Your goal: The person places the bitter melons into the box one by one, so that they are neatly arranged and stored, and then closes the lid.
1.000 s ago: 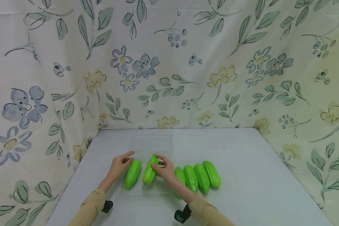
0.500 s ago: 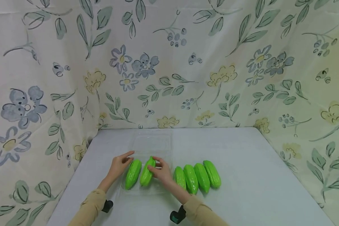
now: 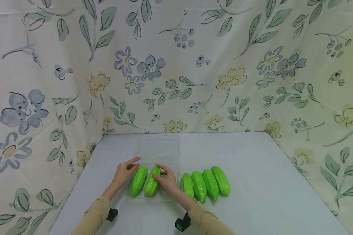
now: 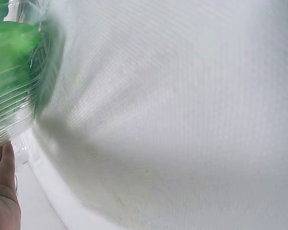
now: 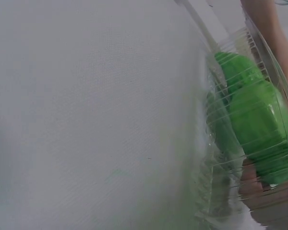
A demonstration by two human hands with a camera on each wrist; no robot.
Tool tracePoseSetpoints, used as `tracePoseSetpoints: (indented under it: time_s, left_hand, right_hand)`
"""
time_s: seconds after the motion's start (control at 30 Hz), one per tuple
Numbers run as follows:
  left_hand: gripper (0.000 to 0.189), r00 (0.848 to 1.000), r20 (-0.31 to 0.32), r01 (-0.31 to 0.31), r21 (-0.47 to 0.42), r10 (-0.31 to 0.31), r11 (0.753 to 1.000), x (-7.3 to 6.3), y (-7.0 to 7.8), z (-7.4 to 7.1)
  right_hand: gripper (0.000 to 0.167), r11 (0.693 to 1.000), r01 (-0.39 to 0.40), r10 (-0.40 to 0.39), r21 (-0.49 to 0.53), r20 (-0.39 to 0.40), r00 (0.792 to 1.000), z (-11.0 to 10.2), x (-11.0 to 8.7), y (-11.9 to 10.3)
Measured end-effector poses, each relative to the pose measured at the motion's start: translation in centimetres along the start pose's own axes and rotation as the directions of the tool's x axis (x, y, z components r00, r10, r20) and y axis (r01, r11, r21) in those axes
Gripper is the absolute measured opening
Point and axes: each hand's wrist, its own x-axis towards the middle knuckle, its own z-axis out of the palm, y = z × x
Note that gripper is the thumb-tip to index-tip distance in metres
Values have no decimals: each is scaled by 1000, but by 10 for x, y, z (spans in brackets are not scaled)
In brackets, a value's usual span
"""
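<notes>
My right hand (image 3: 166,180) grips a glossy green cucumber-like vegetable (image 3: 151,186) by its upper part, thumb on the near face. That vegetable is inside the clear plastic clamshell box (image 3: 167,197), slightly tilted, right of another green vegetable (image 3: 139,182) lying there. At the box's left side is my left hand (image 3: 124,171), with its index finger stretched out. In the left wrist view, straight fingers (image 4: 7,165) touch the box's ridged wall (image 4: 12,112). Through the ridged wall in the right wrist view, a green vegetable (image 5: 259,124) shows; part of my right hand is hidden behind it.
Several more green vegetables (image 3: 200,186) lie in a row on the white table (image 3: 259,182), right of the box. The box's clear lid (image 3: 157,148) lies opened back behind it. A floral cloth (image 3: 176,71) hangs along the back and sides.
My right hand has moved left and slightly down with its vegetable, closer to the one lying in the box. My left hand has stayed in place.
</notes>
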Motion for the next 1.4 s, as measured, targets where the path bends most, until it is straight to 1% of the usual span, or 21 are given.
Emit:
tracePoseSetpoints:
  time_s: [0.37,0.53,0.7,0.93,1.13,1.4]
  left_hand:
    - [35,1000,-8,-30,-15,30,999,-1,3,0]
    - [35,1000,-2,-28,-22,28,999,-1,3,1]
    - [35,1000,0,-18,-14,18,1000,-1,2,1]
    - [35,1000,4,2,-17,-2,1000,-1,1,2]
    - [35,1000,-1,-3,-2,3,1000,-1,3,1]
    - [35,1000,-1,-18,-4,18,1000,-1,3,0]
  right_hand:
    - [48,999,23,-23,-36,2,1000,5,4,4]
    - [48,998,39,-39,-49,-2,999,8,5,6]
    - [49,996,50,-49,-70,19,999,10,4,6]
    - [50,991,86,-80,-105,57,995,12,3,3]
    - [50,987,99,-91,-127,70,993,13,3,1]
    - [49,973,142,-127,-180,94,988,14,4,4]
